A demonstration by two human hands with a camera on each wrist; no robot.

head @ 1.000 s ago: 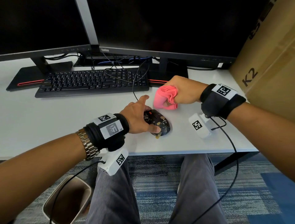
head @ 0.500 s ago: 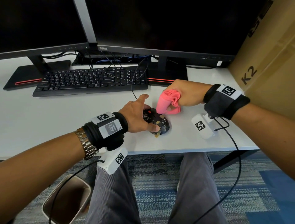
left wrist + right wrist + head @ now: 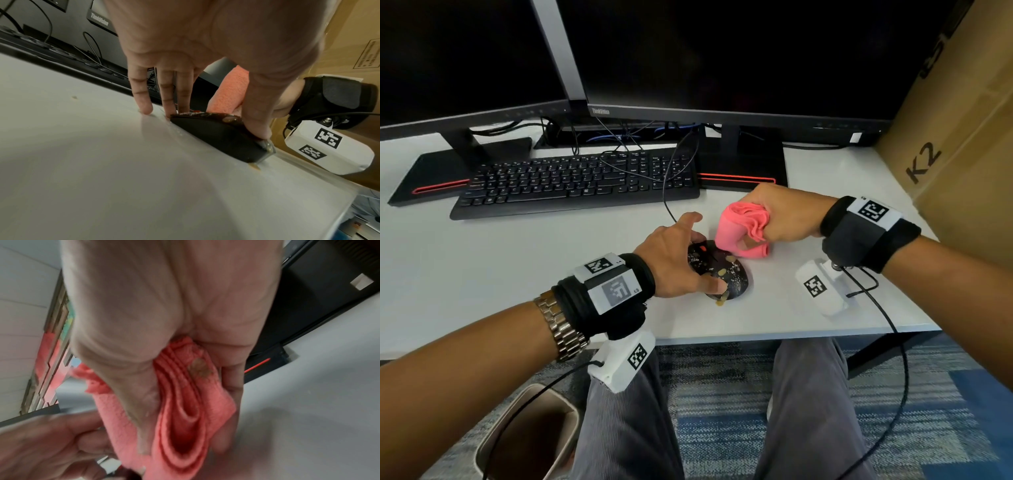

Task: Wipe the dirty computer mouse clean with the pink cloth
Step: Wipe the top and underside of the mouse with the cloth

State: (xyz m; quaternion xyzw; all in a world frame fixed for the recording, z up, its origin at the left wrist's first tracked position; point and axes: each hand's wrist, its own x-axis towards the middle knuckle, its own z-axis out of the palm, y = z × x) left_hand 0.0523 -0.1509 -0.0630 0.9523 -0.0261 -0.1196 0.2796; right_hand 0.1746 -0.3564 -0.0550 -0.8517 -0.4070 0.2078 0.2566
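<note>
A black computer mouse (image 3: 722, 274), spotted with tan blobs and white specks, lies on the white desk (image 3: 482, 274) near its front edge. My left hand (image 3: 674, 257) grips it from the left, thumb on its near end and fingers at its far end. In the left wrist view the thumb (image 3: 257, 113) presses the mouse (image 3: 216, 139) and the fingertips touch the desk. My right hand (image 3: 784, 216) holds a bunched pink cloth (image 3: 736, 229), whose lower fold touches the mouse's far right top. In the right wrist view the cloth (image 3: 185, 402) carries a brown stain.
A black keyboard (image 3: 575, 181) and two monitor stands sit behind the mouse, with the mouse cable (image 3: 666, 192) running back over the keyboard. A cardboard box (image 3: 962, 137) stands at the right. A tan smear (image 3: 719, 302) marks the desk by the mouse. A bin (image 3: 527, 435) is below left.
My right hand has brought the pink cloth down and left until it meets the mouse. The left hand has kept its hold on the mouse.
</note>
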